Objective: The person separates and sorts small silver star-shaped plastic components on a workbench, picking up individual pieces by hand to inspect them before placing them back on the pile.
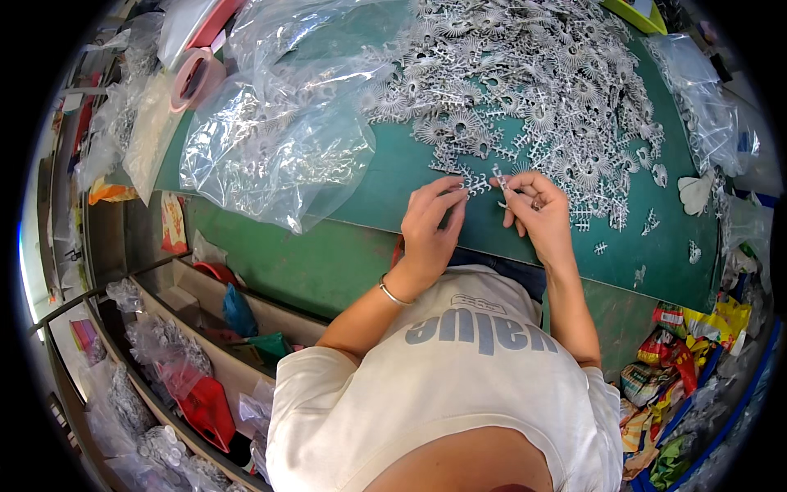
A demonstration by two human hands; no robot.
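A large heap of small silver-grey metal pieces (pixel 566 90), some fan-shaped and some branched, spreads over the green tabletop (pixel 393 172). At the heap's near edge, my left hand (pixel 432 220) pinches a branched metal piece (pixel 476 184) between thumb and fingers. Just to the right, my right hand (pixel 537 215) is closed on a narrow metal piece (pixel 499 175), its fingers curled. Both pieces are held close together above the table, with a small gap between them. Their exact shapes are too small to make out fully.
A clear plastic bag (pixel 279 156) lies left of the heap, beside a pink tape roll (pixel 197 79). Loose pieces (pixel 650 221) are scattered at right. Drawers (pixel 188 312) with bagged parts stand lower left; colourful packets (pixel 656 381) fill a blue-edged container lower right.
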